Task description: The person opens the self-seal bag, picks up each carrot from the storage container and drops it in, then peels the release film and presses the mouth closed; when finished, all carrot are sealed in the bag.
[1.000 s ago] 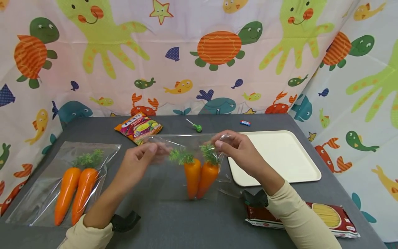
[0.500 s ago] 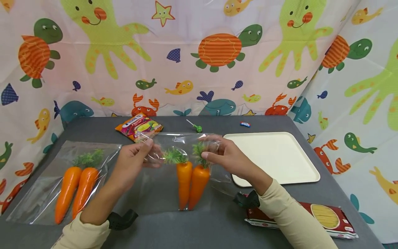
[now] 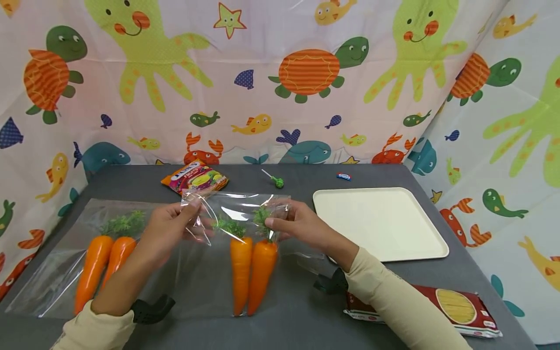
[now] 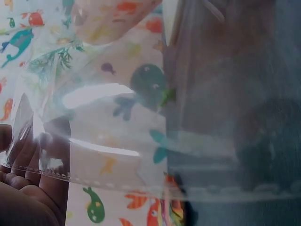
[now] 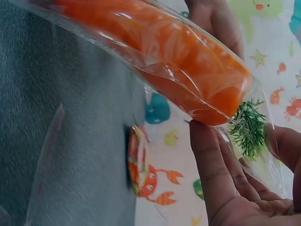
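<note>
In the head view a clear plastic bag (image 3: 202, 277) hangs upright over the table, holding two orange toy carrots (image 3: 262, 274) with green leafy tops. My left hand (image 3: 163, 231) pinches the bag's upper left edge between thumb and fingers. With thumb and fingers, my right hand (image 3: 304, 227) grips its upper right side, close to one carrot's greens; the right wrist view shows that leafy top (image 5: 248, 127) between them. A second clear bag (image 3: 41, 282) with two more carrots (image 3: 93, 272) lies flat at the left, partly behind my left forearm.
A cream tray (image 3: 380, 226) lies at the right. Nearer me is a dark red pasta packet (image 3: 457, 307), partly under my right sleeve. Along the back lie a candy bag (image 3: 194, 177), a green lollipop (image 3: 278, 182) and a small blue wrapped candy (image 3: 343, 176). A printed curtain backs the table.
Both hands have carried the bag of carrots left and somewhat towards me. It now overlaps the second bag's right side in view. Both hands keep their hold.
</note>
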`<state>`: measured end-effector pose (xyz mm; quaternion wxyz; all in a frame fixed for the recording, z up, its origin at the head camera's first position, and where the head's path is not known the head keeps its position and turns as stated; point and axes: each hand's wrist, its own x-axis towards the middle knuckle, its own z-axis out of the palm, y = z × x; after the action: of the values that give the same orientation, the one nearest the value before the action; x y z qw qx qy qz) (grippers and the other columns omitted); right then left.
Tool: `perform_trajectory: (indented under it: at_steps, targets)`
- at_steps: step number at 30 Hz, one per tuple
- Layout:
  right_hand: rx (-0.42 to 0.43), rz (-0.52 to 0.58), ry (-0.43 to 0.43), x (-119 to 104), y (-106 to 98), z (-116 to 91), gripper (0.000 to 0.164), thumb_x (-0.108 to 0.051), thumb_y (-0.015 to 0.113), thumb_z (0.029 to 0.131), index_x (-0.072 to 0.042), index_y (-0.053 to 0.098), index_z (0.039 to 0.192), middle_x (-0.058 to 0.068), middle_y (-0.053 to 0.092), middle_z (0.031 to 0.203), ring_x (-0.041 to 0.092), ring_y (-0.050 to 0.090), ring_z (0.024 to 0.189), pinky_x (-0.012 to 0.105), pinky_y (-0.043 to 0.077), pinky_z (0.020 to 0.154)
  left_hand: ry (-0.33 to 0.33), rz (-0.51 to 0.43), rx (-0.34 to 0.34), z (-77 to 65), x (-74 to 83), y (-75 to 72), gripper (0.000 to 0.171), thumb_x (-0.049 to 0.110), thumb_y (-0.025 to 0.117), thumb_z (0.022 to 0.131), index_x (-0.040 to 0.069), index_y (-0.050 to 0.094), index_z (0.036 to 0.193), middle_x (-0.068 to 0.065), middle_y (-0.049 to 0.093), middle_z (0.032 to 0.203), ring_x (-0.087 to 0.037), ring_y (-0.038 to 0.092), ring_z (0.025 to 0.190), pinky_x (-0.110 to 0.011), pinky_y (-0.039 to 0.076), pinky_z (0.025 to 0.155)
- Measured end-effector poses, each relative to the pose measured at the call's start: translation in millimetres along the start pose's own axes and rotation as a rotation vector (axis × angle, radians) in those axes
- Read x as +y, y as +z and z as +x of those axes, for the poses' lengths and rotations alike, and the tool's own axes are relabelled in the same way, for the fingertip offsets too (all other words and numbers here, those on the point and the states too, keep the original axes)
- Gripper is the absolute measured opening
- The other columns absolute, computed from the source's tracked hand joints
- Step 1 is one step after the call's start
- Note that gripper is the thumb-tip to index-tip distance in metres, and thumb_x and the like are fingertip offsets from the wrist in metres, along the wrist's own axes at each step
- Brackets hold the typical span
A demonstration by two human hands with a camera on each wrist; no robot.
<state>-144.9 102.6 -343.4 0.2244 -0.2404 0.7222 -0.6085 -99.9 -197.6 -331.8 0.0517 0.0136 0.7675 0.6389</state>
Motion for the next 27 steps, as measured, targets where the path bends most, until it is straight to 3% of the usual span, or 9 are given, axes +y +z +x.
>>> perform_trajectory:
  at_steps: [5, 12, 27]
  targets:
    - [-0.032, 0.075, 0.027, 10, 6, 14, 0.043, -0.016, 0.062, 0.097, -0.003, 0.05, 0.136, 0.016, 0.063, 0.116, 0.028, 0.064, 0.103, 0.045, 0.057, 0.08, -0.019, 0.031, -0.007, 4.0, -5.2, -10.5, 0.061, 0.048, 0.049, 0.1, -0.011, 0.059, 0.116, -0.011, 0.073, 0.091, -0.026, 0.073, 0.08, -0.039, 0.059, 0.07]
    - [-0.061, 0.155, 0.129, 16, 14, 41, 0.041, -0.012, 0.061, 0.097, -0.002, 0.05, 0.136, 0.016, 0.062, 0.116, 0.027, 0.064, 0.103, 0.048, 0.058, 0.076, -0.072, 0.066, 0.018, 13.1, -13.6, -26.6, 0.065, 0.051, 0.051, 0.098, -0.009, 0.056, 0.12, -0.012, 0.073, 0.091, -0.027, 0.073, 0.079, -0.037, 0.059, 0.069]
    - [-0.085, 0.266, 0.308, 42, 38, 74, 0.038, -0.012, 0.058, 0.1, -0.002, 0.052, 0.135, 0.016, 0.059, 0.117, 0.03, 0.064, 0.105, 0.046, 0.058, 0.077, -0.248, 0.154, 0.065, 26.8, -35.6, -57.9, 0.066, 0.049, 0.051, 0.098, -0.007, 0.05, 0.135, -0.011, 0.074, 0.094, -0.024, 0.073, 0.075, -0.032, 0.059, 0.065]
